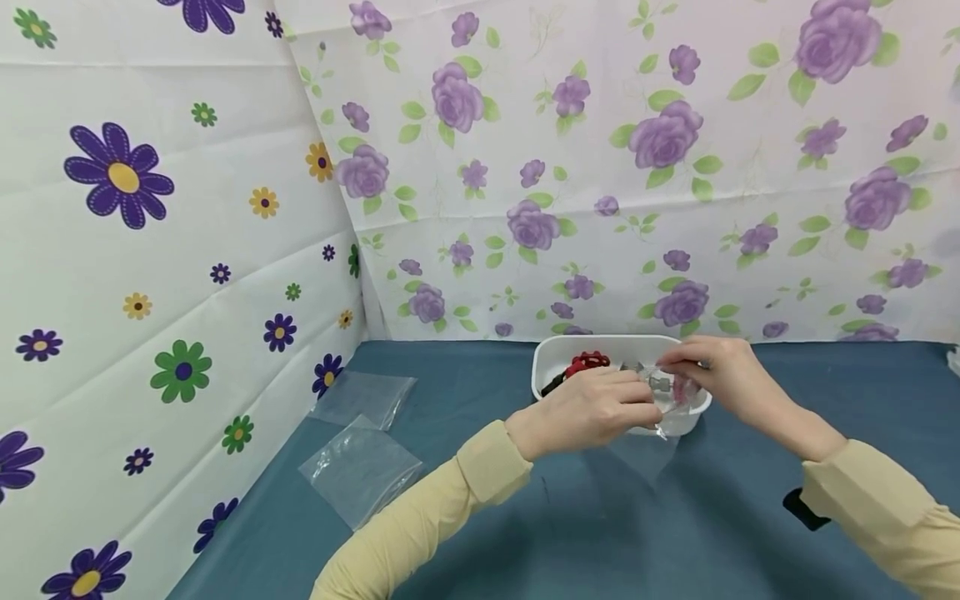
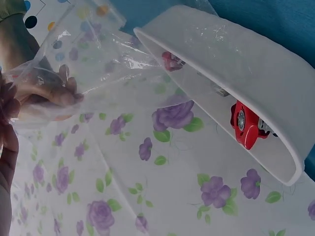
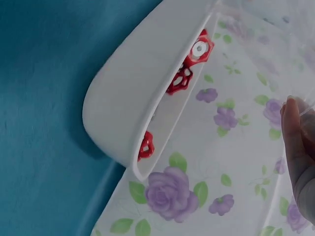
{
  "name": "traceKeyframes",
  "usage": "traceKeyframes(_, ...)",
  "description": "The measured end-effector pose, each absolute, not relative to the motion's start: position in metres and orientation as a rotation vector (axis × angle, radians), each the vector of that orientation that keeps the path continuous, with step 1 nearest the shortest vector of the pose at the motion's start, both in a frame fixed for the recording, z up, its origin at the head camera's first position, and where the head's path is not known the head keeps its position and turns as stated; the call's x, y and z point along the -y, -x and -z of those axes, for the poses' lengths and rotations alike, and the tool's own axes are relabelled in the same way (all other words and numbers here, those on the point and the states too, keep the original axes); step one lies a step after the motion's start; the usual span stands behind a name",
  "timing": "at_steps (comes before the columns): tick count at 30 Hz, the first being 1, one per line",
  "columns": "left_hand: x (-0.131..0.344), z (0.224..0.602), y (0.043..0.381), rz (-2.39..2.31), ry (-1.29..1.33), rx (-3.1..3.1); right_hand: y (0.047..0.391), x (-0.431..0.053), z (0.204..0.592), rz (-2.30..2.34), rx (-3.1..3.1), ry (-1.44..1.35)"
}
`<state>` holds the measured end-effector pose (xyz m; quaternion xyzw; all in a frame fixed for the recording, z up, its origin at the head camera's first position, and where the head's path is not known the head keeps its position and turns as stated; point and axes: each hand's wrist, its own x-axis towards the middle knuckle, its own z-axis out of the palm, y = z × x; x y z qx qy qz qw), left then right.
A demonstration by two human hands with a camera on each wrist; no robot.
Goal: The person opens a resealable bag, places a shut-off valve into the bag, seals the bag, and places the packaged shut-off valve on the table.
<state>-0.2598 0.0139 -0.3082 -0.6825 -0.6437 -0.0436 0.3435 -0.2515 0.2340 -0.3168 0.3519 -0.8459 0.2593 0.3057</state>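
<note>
A clear plastic bag [image 1: 647, 457] hangs at the near side of a white tub [image 2: 246, 44], stretched between both hands. My left hand [image 1: 592, 410] pinches one side of the bag, its fingers over the tub's front rim. On the other side, my right hand [image 1: 723, 371] pinches the bag near the tub's right end. Through the film in the left wrist view, the right fingers [image 2: 61, 93] show. Inside the tub lie valves with red handwheels [image 2: 246, 125] and metal bodies; the left hand partly hides them in the head view. Another red handwheel [image 3: 146, 146] shows in the right wrist view.
Two flat clear bags, one farther back [image 1: 367, 396] and one nearer [image 1: 363, 471], lie on the blue tabletop [image 1: 525, 542] at the left. Flowered sheets [image 1: 487, 167] stand behind and to the left. A small black item [image 1: 805, 510] shows beside the right sleeve.
</note>
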Motion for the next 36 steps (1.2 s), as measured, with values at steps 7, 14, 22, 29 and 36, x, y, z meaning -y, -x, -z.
traceKeyframes(7,-0.015,0.31,0.263,0.151,1.667,1.7,0.25,-0.235,0.317,-0.722,2.256,-0.913)
traceKeyframes(14,-0.014,0.312,0.264,0.22,1.641,1.702,0.248,-0.235,0.319,-0.758,2.244,-0.911)
traceKeyframes(22,-0.012,0.315,0.266,0.257,1.599,1.686,0.247,-0.234,0.319,-0.769,2.235,-0.9)
traceKeyframes(29,-0.013,0.324,0.271,0.356,1.512,1.688,0.246,-0.232,0.32,-0.765,2.22,-0.904)
traceKeyframes(36,-0.014,0.338,0.273,0.624,1.427,1.91,0.245,-0.229,0.321,-0.799,2.219,-0.865)
